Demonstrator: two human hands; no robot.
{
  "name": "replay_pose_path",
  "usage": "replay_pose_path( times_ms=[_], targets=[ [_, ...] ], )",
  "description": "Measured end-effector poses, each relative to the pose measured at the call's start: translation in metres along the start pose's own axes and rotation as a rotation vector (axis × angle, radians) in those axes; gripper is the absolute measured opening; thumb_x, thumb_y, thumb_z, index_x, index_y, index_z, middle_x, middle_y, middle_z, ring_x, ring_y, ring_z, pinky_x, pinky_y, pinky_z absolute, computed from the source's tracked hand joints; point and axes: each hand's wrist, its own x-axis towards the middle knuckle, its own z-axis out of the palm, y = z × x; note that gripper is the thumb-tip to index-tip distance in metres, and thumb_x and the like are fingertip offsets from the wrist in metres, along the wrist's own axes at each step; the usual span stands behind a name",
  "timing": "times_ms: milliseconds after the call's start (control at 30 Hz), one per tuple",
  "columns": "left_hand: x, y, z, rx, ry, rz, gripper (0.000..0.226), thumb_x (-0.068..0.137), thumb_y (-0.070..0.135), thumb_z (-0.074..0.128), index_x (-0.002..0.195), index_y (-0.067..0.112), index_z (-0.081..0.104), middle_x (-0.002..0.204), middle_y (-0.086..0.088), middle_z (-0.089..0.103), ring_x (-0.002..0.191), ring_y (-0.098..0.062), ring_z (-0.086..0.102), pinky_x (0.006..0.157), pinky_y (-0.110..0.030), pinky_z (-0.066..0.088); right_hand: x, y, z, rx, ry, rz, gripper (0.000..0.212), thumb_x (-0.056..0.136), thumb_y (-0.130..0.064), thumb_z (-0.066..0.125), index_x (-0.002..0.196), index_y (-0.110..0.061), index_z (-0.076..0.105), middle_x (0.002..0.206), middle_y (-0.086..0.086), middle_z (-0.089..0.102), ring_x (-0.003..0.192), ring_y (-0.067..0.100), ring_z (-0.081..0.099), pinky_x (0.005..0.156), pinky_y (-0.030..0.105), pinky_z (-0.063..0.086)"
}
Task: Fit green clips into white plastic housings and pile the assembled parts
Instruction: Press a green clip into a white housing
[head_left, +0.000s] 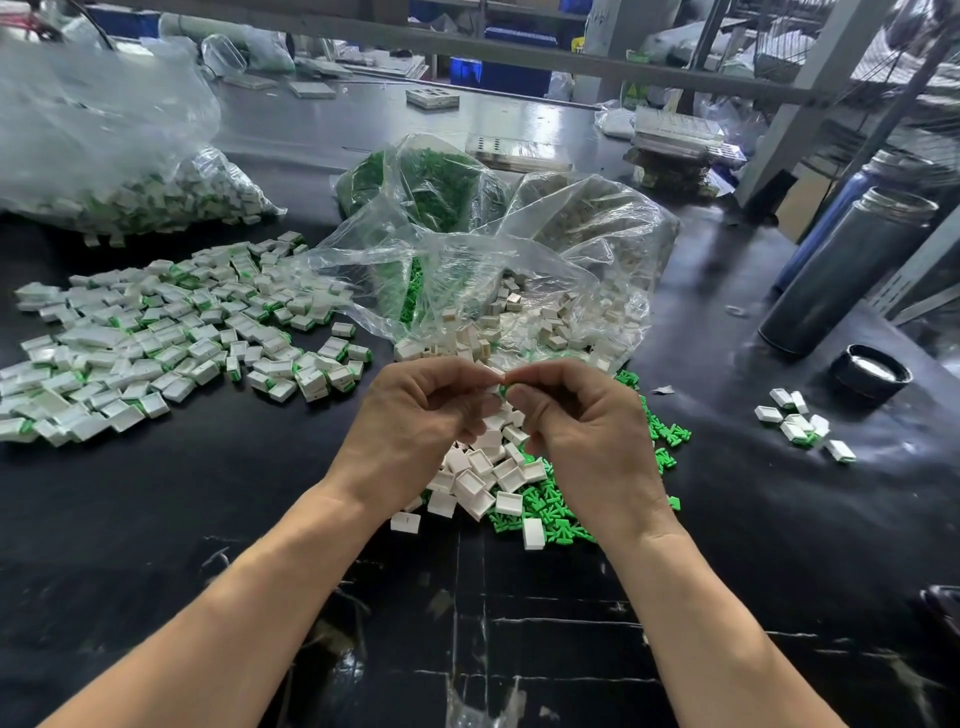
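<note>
I am looking down on a black surface, scuffed and marked with pale scratch lines on its near part. At the far side a grey metal frame is crossing the view, with blue crates and more benches lying behind it; the room is reading as a workshop. No brand or writing is showing clearly enough for me to read (a yellow-green label at the far right is too blurred).

Both hands are meeting above the middle of the surface. The left hand is pinching a white housing between its curled fingers, and the right hand is pinching a green clip against it; the two parts are touching at the fingertips.

Just beneath the hands, loose white housings are lying on a scatter of loose green clips. To the left, a wide pile of assembled parts is spreading out, with a full clear bag beyond it. Behind the hands, open clear bags are holding more clips and housings. On the right, a few assembled parts are sitting near a black lid and a dark flask.
</note>
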Motion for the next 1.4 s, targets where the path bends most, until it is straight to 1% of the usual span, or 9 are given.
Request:
replay_pose_path(
  times_ms=[100,300,500,700,967,1067,1167,1267,1400],
  targets=[
    [0.000,0.000,0.001,-0.018,0.002,0.004,0.017,0.088,-0.002,0.074,0.100,0.010,0.078,0.085,-0.009,0.077,0.070,-0.018,0.070,0.069,-0.030,0.061,-0.001,0.000,0.000,-0.001,0.037,0.018,0.016,0.091,-0.013,0.078,0.087,-0.029,0.077,0.072,-0.005,0.073,0.062,0.006,0.063,0.058,0.031,0.060],
    [0.000,0.002,0.002,-0.041,0.048,-0.044,0.009,0.086,0.005,0.077,0.094,0.009,0.077,0.080,-0.008,0.077,0.068,-0.019,0.070,0.067,-0.029,0.062,-0.002,0.002,0.003,-0.137,0.028,-0.006,0.011,0.093,-0.016,0.076,0.090,-0.026,0.075,0.072,-0.009,0.070,0.063,0.006,0.061,0.061,0.030,0.052],
    [-0.001,0.001,0.007,0.012,0.104,-0.043,0.015,0.086,-0.006,0.075,0.083,0.009,0.076,0.069,-0.005,0.074,0.059,-0.016,0.068,0.058,-0.024,0.058,-0.005,-0.001,0.011,-0.223,0.067,-0.034,0.008,0.095,-0.013,0.072,0.092,-0.020,0.074,0.074,-0.005,0.070,0.067,0.017,0.065,0.067,0.048,0.057],
    [-0.001,0.003,0.007,0.069,0.090,-0.015,0.022,0.086,-0.010,0.073,0.081,0.011,0.076,0.067,0.002,0.073,0.057,-0.007,0.066,0.055,-0.018,0.054,-0.006,-0.003,0.011,-0.316,0.072,-0.087,0.008,0.092,-0.009,0.075,0.089,-0.016,0.075,0.073,-0.006,0.068,0.068,0.017,0.063,0.065,0.041,0.054],
    [0.000,0.004,0.007,-0.028,0.101,-0.016,0.014,0.086,-0.007,0.074,0.087,0.007,0.076,0.071,-0.009,0.075,0.060,-0.020,0.066,0.060,-0.032,0.058,-0.005,0.000,0.009,0.102,0.067,0.032,0.019,0.091,0.001,0.073,0.083,-0.014,0.080,0.068,0.009,0.071,0.054,0.014,0.058,0.051,0.030,0.052],
    [0.000,0.005,0.008,-0.036,0.074,0.005,0.013,0.087,-0.004,0.075,0.091,0.009,0.076,0.080,-0.010,0.076,0.067,-0.018,0.066,0.063,-0.030,0.056,-0.003,-0.002,0.006,0.176,0.079,0.068,0.017,0.101,-0.010,0.065,0.090,-0.009,0.078,0.071,0.008,0.071,0.053,0.015,0.056,0.047,0.029,0.051],
    [-0.002,0.004,0.012,-0.001,0.071,0.034,0.013,0.085,0.006,0.080,0.091,0.017,0.076,0.088,-0.006,0.076,0.078,-0.020,0.069,0.070,-0.033,0.057,-0.002,-0.006,0.005,0.210,0.069,0.175,0.041,0.108,-0.038,0.049,0.093,-0.009,0.073,0.071,0.008,0.069,0.051,0.018,0.053,0.042,0.030,0.043],
    [-0.002,0.004,0.016,-0.008,0.059,0.060,0.011,0.084,0.009,0.081,0.090,0.018,0.077,0.099,-0.008,0.074,0.093,-0.031,0.069,0.087,-0.051,0.055,-0.004,-0.011,0.009,0.209,0.016,0.278,0.062,0.106,-0.055,0.037,0.077,-0.011,0.070,0.066,0.009,0.067,0.048,0.017,0.050,0.040,0.025,0.036],
    [-0.004,0.003,0.022,-0.041,0.027,0.052,0.008,0.087,0.012,0.080,0.092,0.018,0.076,0.101,-0.001,0.074,0.088,-0.022,0.071,0.083,-0.044,0.058,-0.008,-0.012,0.020,0.186,-0.016,0.318,0.067,0.108,-0.055,0.034,0.062,-0.022,0.070,0.058,0.005,0.055,0.044,0.010,0.044,0.039,0.018,0.032]
  ],
)
